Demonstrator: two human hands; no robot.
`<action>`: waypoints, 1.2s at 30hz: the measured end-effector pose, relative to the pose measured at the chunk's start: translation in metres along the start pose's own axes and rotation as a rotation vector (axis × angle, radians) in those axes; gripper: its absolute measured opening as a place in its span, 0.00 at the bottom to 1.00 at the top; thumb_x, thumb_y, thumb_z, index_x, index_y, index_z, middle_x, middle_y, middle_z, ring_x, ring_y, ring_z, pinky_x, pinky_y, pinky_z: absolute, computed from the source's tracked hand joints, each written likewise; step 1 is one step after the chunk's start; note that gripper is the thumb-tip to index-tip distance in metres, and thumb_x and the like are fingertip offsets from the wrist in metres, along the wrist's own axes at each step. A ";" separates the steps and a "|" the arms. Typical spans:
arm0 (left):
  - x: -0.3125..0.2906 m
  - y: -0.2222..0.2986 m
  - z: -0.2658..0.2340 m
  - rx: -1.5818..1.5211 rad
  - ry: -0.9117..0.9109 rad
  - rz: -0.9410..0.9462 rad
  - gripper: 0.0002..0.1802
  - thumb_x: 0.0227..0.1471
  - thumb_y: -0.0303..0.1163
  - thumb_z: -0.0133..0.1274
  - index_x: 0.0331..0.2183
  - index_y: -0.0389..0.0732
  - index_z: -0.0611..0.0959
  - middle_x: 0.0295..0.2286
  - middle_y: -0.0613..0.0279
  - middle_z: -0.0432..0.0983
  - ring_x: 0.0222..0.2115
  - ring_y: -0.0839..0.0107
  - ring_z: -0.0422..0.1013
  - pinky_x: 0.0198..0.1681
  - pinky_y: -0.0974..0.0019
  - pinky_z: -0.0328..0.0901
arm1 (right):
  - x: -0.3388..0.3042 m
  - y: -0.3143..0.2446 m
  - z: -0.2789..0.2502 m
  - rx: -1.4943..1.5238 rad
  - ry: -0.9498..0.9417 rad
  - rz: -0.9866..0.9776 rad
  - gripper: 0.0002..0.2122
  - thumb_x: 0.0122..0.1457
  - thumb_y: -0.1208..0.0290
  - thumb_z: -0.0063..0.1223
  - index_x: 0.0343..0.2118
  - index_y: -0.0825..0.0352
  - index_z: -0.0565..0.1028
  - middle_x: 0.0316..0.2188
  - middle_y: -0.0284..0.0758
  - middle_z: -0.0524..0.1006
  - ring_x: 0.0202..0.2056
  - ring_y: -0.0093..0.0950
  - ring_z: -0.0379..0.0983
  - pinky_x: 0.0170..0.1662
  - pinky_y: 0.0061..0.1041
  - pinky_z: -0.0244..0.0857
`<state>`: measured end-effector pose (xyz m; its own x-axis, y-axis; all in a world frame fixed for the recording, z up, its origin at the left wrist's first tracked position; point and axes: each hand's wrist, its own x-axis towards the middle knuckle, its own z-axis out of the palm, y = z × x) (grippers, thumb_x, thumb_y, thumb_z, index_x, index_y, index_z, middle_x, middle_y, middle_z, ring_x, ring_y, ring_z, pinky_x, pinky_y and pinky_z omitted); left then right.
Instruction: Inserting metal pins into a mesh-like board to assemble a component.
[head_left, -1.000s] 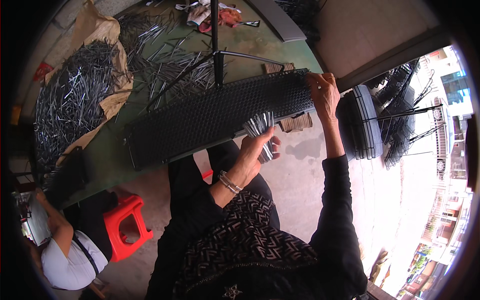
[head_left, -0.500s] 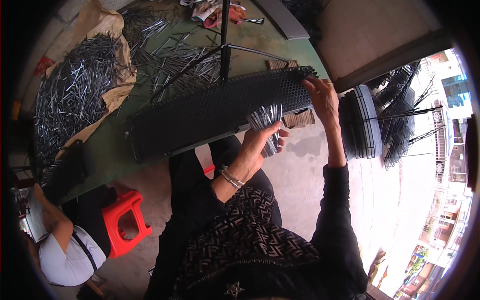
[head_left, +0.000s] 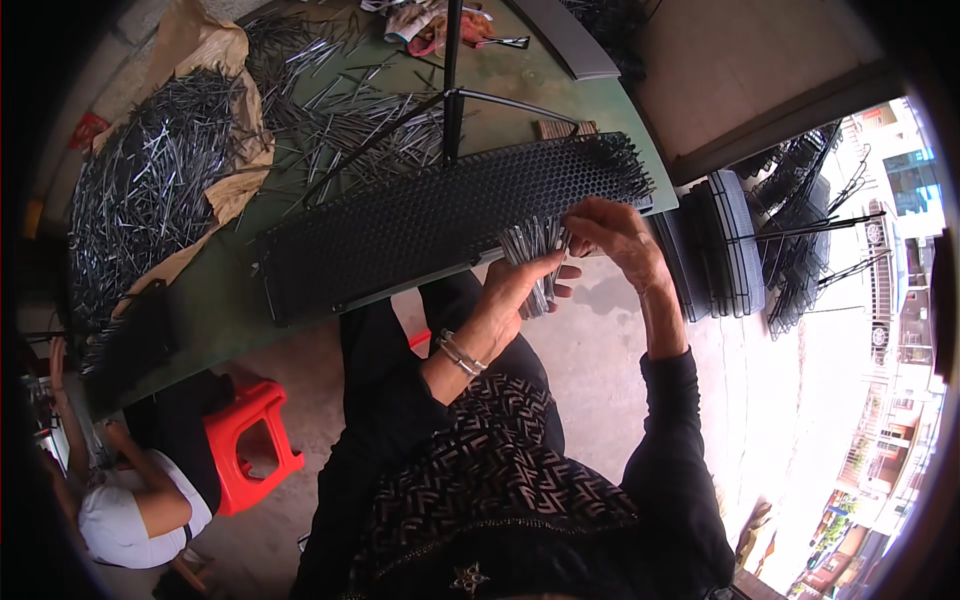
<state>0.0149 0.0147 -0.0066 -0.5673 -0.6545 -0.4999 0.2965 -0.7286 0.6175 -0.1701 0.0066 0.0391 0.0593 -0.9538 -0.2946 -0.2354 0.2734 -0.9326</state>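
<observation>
My left hand [head_left: 502,290] is closed round a fanned bundle of thin, shiny grey strips [head_left: 532,243], held over the near edge of a long black panel with honeycomb holes [head_left: 400,222]. My right hand [head_left: 622,238] pinches at the upper right of that bundle, its fingertips apparently on a single strip; the fingertips are partly hidden. Strip ends [head_left: 617,163] bristle from the panel's far right end. The panel lies slantwise along the edge of a green table [head_left: 500,95].
Loose strips [head_left: 375,125] lie scattered on the table beside a big heap on brown paper [head_left: 235,195]. A black metal stand [head_left: 452,90] rises behind the panel. Dark wire racks [head_left: 735,240] stand at right. A red stool [head_left: 250,445] and a co-worker [head_left: 145,515] are at lower left.
My right hand has moved from the panel's far right end down and left to the bundle. My left hand stays nearly still. The co-worker's arms have shifted.
</observation>
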 end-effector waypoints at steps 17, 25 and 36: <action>0.003 -0.009 0.001 0.098 0.066 0.010 0.15 0.51 0.35 0.59 0.40 0.41 0.82 0.30 0.59 0.82 0.26 0.72 0.77 0.25 0.72 0.67 | -0.010 0.018 -0.002 0.011 0.049 -0.040 0.07 0.60 0.75 0.51 0.35 0.74 0.75 0.26 0.35 0.77 0.26 0.23 0.76 0.32 0.20 0.71; 0.003 -0.009 0.004 0.061 0.030 0.022 0.17 0.51 0.38 0.60 0.42 0.41 0.82 0.33 0.58 0.82 0.29 0.69 0.80 0.25 0.71 0.68 | -0.013 0.018 -0.005 0.008 0.040 -0.050 0.07 0.60 0.74 0.51 0.36 0.74 0.76 0.26 0.35 0.78 0.27 0.22 0.77 0.32 0.20 0.71; 0.006 -0.010 -0.001 0.123 -0.009 -0.055 0.17 0.53 0.40 0.59 0.42 0.42 0.81 0.35 0.59 0.82 0.30 0.67 0.80 0.26 0.70 0.69 | -0.015 0.015 -0.009 -0.008 -0.004 -0.019 0.04 0.59 0.79 0.52 0.34 0.75 0.74 0.27 0.35 0.77 0.27 0.21 0.76 0.32 0.22 0.74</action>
<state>0.0090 0.0175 -0.0165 -0.5873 -0.6118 -0.5298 0.1685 -0.7327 0.6594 -0.1832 0.0240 0.0313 0.0681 -0.9581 -0.2782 -0.2424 0.2546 -0.9362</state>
